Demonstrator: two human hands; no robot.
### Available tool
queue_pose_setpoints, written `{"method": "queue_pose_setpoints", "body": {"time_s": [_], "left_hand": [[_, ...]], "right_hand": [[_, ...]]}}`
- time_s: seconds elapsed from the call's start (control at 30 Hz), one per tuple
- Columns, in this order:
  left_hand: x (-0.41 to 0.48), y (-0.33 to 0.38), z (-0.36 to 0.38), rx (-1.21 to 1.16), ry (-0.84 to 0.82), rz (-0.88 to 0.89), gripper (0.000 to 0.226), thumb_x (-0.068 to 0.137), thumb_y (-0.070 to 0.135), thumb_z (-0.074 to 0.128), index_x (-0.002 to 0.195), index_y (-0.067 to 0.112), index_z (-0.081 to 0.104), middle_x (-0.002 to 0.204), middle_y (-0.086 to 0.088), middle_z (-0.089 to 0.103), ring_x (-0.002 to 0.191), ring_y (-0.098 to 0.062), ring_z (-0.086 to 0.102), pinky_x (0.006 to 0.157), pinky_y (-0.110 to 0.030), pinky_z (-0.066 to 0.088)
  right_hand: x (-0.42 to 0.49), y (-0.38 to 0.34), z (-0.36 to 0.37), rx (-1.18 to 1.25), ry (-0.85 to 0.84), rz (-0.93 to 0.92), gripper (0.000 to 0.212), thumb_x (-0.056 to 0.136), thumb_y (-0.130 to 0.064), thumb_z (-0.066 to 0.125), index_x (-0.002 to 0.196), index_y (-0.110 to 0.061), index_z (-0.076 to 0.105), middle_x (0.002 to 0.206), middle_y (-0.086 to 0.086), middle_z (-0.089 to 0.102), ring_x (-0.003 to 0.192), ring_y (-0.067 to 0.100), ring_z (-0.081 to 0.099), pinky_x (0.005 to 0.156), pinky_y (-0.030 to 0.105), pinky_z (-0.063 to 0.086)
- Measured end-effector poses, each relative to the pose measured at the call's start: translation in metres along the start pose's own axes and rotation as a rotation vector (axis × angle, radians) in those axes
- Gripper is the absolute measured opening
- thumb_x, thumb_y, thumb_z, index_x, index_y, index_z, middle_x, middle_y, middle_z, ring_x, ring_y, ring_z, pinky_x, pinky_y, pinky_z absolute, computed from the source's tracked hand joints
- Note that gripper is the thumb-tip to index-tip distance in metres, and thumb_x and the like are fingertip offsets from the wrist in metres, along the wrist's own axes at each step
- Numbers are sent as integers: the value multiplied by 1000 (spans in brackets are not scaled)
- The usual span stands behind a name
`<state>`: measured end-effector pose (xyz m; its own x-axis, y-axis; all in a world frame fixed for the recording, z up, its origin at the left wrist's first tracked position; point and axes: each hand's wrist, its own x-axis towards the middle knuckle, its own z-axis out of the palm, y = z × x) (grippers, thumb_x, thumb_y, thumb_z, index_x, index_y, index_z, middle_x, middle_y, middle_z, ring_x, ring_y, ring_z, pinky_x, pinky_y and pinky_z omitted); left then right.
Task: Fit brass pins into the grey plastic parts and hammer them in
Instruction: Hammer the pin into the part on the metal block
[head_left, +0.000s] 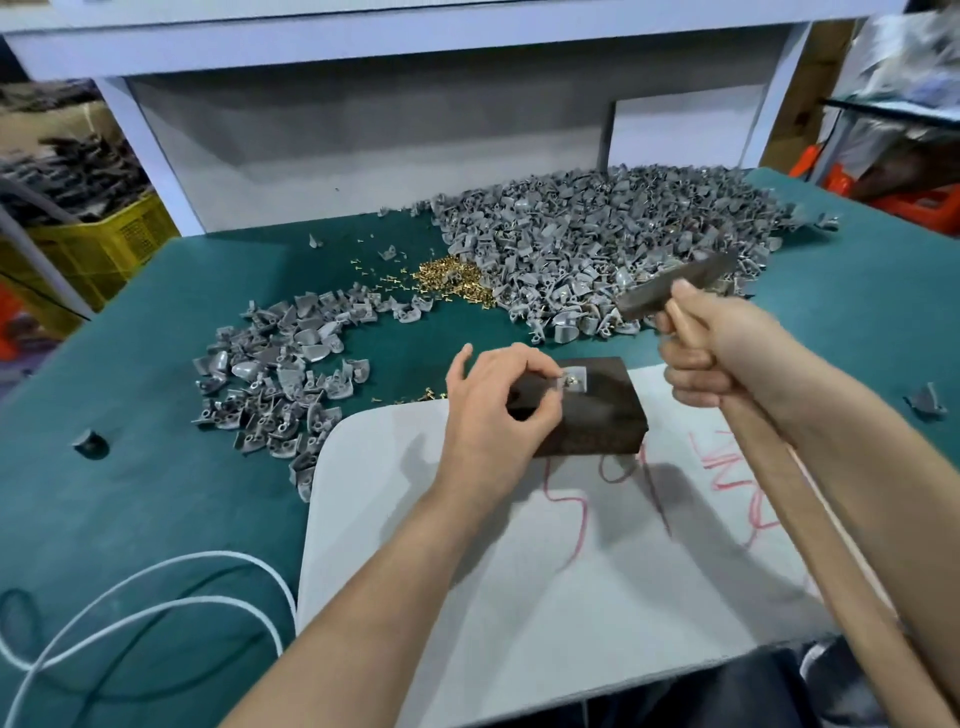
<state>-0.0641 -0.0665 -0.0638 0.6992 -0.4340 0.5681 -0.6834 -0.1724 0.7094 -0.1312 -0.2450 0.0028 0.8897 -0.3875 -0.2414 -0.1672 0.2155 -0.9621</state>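
A dark metal block (597, 415) lies on a white board (519, 597). On its top sits a grey plastic part (575, 378) with a brass pin in it. My left hand (493, 405) pinches that part with thumb and forefinger. My right hand (727, 353) grips the wooden handle of a hammer (670, 288), whose blurred dark head is raised above and right of the block. A large heap of grey parts (613, 244) lies behind, a pile of brass pins (457, 278) at its left edge, and a smaller heap of grey parts (280, 384) to the left.
The green table mat (130, 493) carries a looped white cable (156, 597) at the front left. Single grey parts lie at far left (91, 441) and far right (924, 400). A few pins (415, 397) lie left of the block. A yellow crate (104, 244) stands off the table.
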Motion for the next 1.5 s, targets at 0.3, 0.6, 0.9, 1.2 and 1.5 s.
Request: {"method": "queue_pose_setpoints", "body": {"time_s": [0.3,0.6,0.9,1.2,1.5], "left_hand": [[1,9,1,2,10,245,40,76,-4,65,90,31,51,96,14,62,104,-4,58,109,-39,26],[0,7,3,17,38,249,37,77,-3,65,88,29,51,94,13,65,106,-8,59,106,-37,29],[-2,5,6,17,22,112,22,76,2,61,86,22,57,82,18,54,91,2,47,90,-31,36],[2,8,4,86,-20,-97,12,78,19,63,79,29,56,75,19,56,87,0,46,91,-30,35],[4,14,2,120,54,-197,12,72,11,71,74,18,61,67,5,60,76,-4,45,76,-19,28]], "right_hand": [[22,43,-28,395,-246,118,37,94,-40,34,70,-13,43,37,-7,21,26,7,8,26,11,23],[24,47,-26,333,-195,134,42,99,-41,30,70,-13,42,37,-5,25,21,5,20,27,11,24],[24,49,-20,219,-79,75,38,100,-37,33,74,-11,43,38,-3,26,23,7,22,30,13,26],[-17,31,-2,-69,-1,-59,34,101,-30,37,76,-8,45,40,3,27,24,12,21,32,15,28],[-10,15,42,-850,97,-391,14,79,-4,61,68,-13,58,51,4,55,26,12,44,30,19,33]]}}
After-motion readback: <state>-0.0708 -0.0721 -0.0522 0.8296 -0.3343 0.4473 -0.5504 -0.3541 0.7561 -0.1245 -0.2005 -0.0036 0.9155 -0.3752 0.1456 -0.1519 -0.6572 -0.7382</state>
